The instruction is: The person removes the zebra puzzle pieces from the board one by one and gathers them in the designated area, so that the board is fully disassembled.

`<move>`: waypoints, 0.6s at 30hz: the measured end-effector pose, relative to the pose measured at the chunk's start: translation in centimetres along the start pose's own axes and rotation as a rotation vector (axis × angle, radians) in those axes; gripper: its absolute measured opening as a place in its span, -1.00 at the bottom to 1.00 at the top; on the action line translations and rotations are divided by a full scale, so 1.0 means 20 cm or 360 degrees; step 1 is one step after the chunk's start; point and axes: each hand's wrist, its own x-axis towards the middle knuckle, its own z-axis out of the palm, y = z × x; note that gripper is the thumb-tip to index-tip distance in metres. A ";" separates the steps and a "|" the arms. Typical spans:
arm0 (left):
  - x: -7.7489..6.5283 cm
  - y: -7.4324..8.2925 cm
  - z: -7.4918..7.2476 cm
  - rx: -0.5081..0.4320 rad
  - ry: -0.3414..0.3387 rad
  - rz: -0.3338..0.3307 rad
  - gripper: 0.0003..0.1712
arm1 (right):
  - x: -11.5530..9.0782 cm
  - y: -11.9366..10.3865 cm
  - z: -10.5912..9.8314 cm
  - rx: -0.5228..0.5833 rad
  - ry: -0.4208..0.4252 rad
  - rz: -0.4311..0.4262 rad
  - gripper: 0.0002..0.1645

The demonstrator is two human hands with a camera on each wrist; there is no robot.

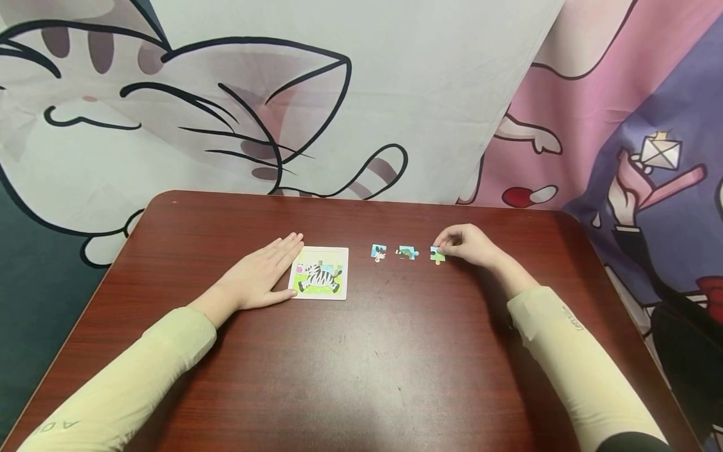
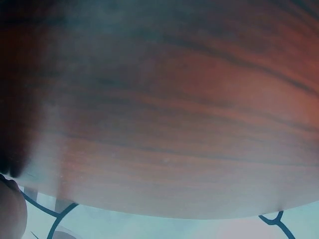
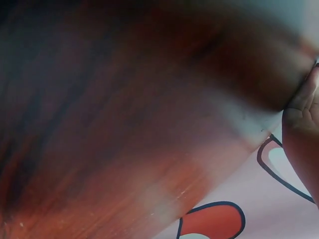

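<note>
My left hand (image 1: 260,273) lies flat with its fingers straight, the fingertips and thumb on the left side of a white-framed zebra puzzle board (image 1: 345,273). To the right of the board, a row of loose jigsaw pieces lies on the table. One is a blue piece with black-and-white stripes (image 1: 379,252), and beside it sits a blue-and-green piece (image 1: 407,253). At the row's right end, the thumb and fingers of my right hand (image 1: 471,243) pinch a third jigsaw piece (image 1: 437,256), covering its upper right corner. Both wrist views show mainly blurred tabletop.
The dark red-brown wooden table (image 1: 361,351) has rounded far corners. Behind its far edge hangs a white cloth with a cartoon cat (image 1: 214,125). Pink and purple printed cloth (image 1: 599,119) hangs at the right.
</note>
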 end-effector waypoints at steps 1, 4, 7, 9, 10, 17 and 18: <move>0.00 0.00 0.00 0.0000 0.0002 0.0001 0.05 | 0.00 0.00 0.00 -0.0005 0.0004 0.0008 -0.87; 0.00 0.00 0.00 -0.0004 0.0013 0.0001 0.05 | 0.01 0.03 0.01 -0.0017 0.0013 0.0004 -0.89; 0.00 0.00 0.00 -0.0005 0.0021 0.0006 0.06 | 0.01 0.03 0.00 -0.0024 0.0008 0.0009 -0.89; 0.00 0.00 0.00 -0.0004 0.0022 0.0005 0.06 | 0.01 0.03 0.00 -0.0026 0.0006 0.0012 -0.88; 0.00 0.00 0.00 -0.0003 0.0022 0.0007 0.06 | 0.01 0.02 0.00 -0.0028 0.0006 0.0015 -0.88; 0.00 0.00 0.00 -0.0004 0.0015 -0.0002 0.06 | 0.01 0.02 0.00 -0.0014 0.0009 0.0003 -0.86; 0.00 0.00 0.00 -0.0003 0.0012 -0.0003 0.06 | 0.00 0.02 0.00 0.0004 0.0009 -0.0005 -0.85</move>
